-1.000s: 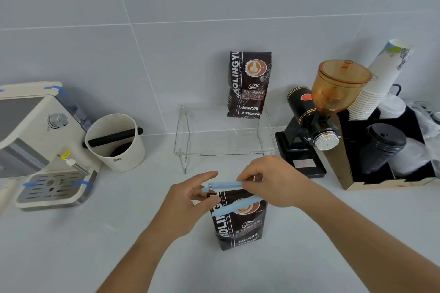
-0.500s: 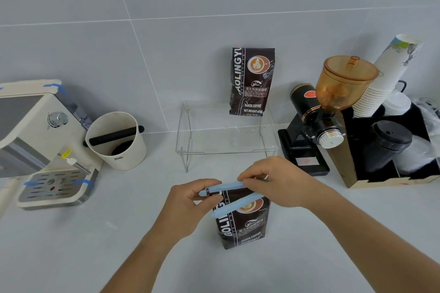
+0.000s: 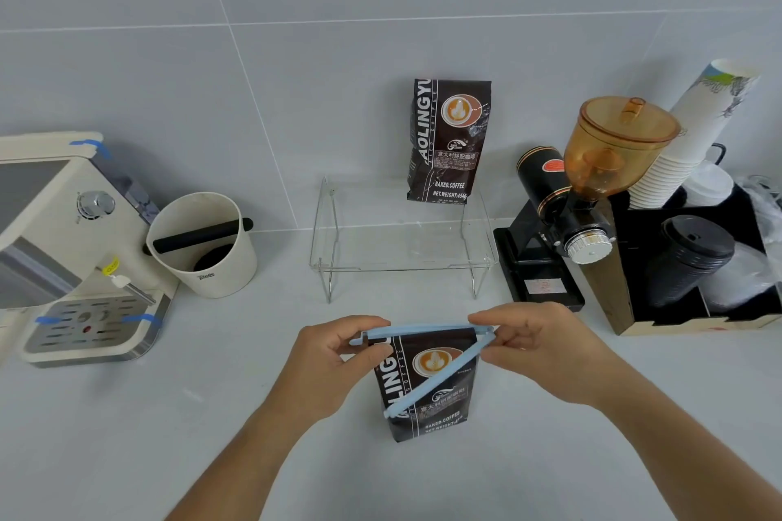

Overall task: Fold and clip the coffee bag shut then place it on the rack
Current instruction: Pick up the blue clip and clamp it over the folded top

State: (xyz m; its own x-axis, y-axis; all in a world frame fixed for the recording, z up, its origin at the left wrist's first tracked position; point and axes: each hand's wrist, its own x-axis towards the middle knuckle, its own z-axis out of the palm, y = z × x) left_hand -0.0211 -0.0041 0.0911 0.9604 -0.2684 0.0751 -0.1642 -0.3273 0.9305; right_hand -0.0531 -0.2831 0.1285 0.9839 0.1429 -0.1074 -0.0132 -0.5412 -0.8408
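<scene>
Place: coffee-making corner, café or pantry
Evidence: espresso machine (image 3: 63, 250), knock box (image 3: 203, 245), bean grinder (image 3: 592, 190), stacked paper cups (image 3: 685, 140) on a grey desk (image 3: 211, 415) against a tiled wall (image 3: 296, 55)

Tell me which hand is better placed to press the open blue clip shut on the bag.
Probably the left hand. The blue clip is hinged at the right hand, which pinches that end. Its lower arm hangs open across the coffee bag, with its free tip low on the left.

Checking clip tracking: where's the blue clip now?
Head view, bottom centre: blue clip hangs open at the top of the front coffee bag, between both hands, before the clear rack.
</scene>
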